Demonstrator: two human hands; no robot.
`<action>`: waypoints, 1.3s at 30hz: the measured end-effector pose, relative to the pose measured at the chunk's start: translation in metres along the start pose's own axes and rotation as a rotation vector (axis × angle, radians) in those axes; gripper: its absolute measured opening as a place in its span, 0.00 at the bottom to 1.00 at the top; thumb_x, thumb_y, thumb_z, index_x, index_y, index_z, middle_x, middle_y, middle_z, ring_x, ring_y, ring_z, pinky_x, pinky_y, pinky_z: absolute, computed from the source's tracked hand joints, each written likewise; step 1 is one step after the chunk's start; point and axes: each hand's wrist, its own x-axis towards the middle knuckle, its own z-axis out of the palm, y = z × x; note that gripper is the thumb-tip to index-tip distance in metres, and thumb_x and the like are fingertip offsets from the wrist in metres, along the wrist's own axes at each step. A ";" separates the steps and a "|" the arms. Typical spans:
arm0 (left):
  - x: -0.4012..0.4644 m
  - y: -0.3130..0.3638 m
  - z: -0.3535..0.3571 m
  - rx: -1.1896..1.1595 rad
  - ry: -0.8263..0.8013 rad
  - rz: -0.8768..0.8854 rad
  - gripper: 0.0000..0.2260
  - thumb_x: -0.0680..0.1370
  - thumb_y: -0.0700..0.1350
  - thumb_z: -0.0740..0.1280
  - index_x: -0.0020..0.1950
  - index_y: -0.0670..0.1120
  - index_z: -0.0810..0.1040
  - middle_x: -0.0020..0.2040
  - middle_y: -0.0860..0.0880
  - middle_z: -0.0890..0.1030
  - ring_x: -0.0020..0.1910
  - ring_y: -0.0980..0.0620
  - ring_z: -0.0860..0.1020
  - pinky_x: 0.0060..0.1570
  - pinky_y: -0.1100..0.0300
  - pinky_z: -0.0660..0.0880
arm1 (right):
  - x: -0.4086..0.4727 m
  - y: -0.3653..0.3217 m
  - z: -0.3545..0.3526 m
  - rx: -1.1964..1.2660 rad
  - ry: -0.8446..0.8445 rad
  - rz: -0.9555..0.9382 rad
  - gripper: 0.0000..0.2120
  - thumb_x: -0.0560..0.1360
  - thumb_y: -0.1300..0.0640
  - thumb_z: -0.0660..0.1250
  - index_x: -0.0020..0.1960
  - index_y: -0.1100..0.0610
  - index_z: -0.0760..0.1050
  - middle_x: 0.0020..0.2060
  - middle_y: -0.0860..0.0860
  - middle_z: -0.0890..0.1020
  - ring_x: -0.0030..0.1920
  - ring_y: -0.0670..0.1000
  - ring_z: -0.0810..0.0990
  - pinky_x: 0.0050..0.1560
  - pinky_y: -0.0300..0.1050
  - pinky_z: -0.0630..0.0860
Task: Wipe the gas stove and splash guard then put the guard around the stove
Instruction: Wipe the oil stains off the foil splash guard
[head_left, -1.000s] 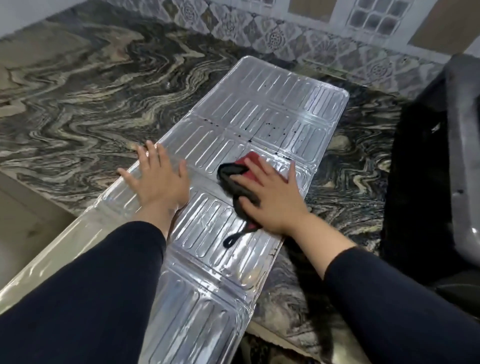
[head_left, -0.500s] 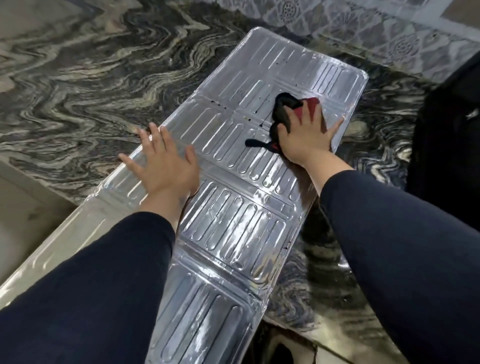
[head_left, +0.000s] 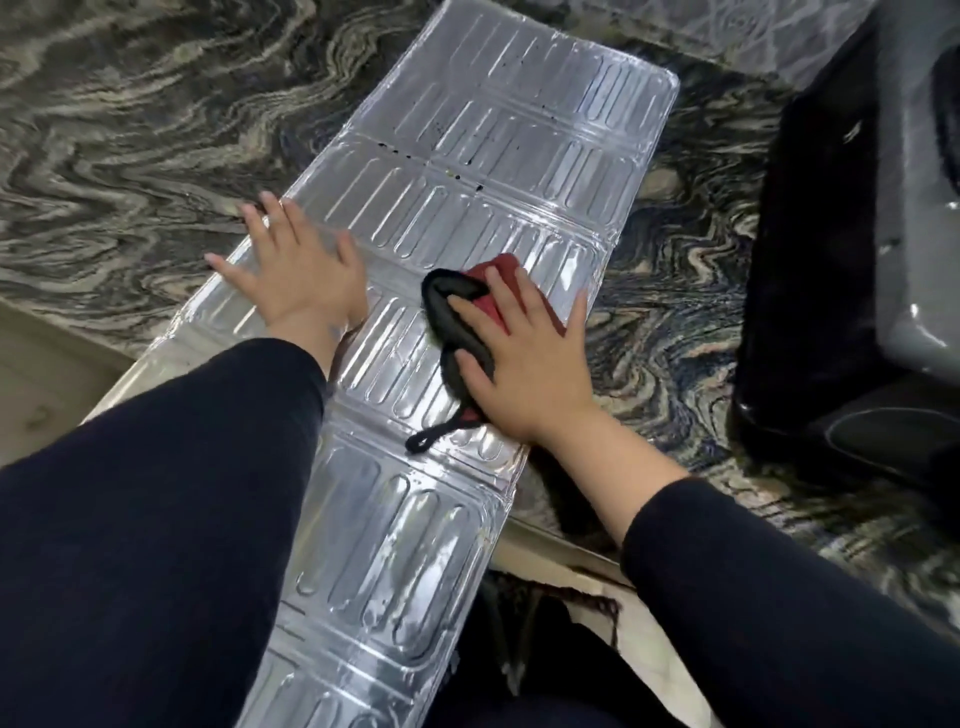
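We see the splash guard (head_left: 467, 218) lying flat and unfolded on the marbled worktop (head_left: 130, 130), running from its far edge near the patterned tiles toward us, with its near end hanging past the worktop edge. It is a shiny ribbed foil panel, and a scatter of dark specks (head_left: 457, 150) sits along a fold line on its far section. Our left hand (head_left: 298, 270) lies palm down on the guard's left edge, its fingers (head_left: 260, 221) spread wide, with the tips reaching just over the edge toward the worktop. Our right hand (head_left: 519, 358) presses flat on a red and black cloth (head_left: 457, 317) near the middle of the guard, close to its right edge; its fingers are spread across the cloth rather than curled around it, and the thumb points out to the right. A thin black loop (head_left: 426, 439) from the cloth trails on the foil below the hand. Both arms wear dark sleeves (head_left: 156, 493). The gas stove (head_left: 857, 234) stands at the right on the worktop, apart from the guard, dark and only partly in view.
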 end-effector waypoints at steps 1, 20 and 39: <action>0.000 0.000 0.000 0.008 -0.003 0.003 0.30 0.80 0.57 0.43 0.79 0.43 0.46 0.80 0.47 0.44 0.78 0.47 0.41 0.67 0.28 0.40 | 0.011 0.010 -0.001 -0.009 -0.007 0.022 0.26 0.78 0.38 0.43 0.75 0.38 0.50 0.79 0.48 0.48 0.78 0.52 0.41 0.69 0.71 0.34; 0.001 0.002 0.004 0.001 0.042 -0.027 0.30 0.80 0.59 0.42 0.79 0.47 0.44 0.80 0.50 0.43 0.78 0.51 0.40 0.69 0.31 0.39 | 0.136 0.023 -0.003 0.109 -0.027 -0.400 0.27 0.78 0.36 0.50 0.75 0.42 0.57 0.78 0.52 0.50 0.78 0.51 0.45 0.75 0.56 0.39; 0.027 0.006 -0.012 -0.189 -0.021 -0.234 0.29 0.79 0.55 0.53 0.78 0.51 0.49 0.79 0.55 0.45 0.78 0.54 0.41 0.70 0.34 0.36 | 0.252 0.093 -0.022 -0.008 -0.073 -0.140 0.24 0.80 0.40 0.42 0.76 0.39 0.48 0.79 0.50 0.45 0.78 0.50 0.40 0.70 0.69 0.33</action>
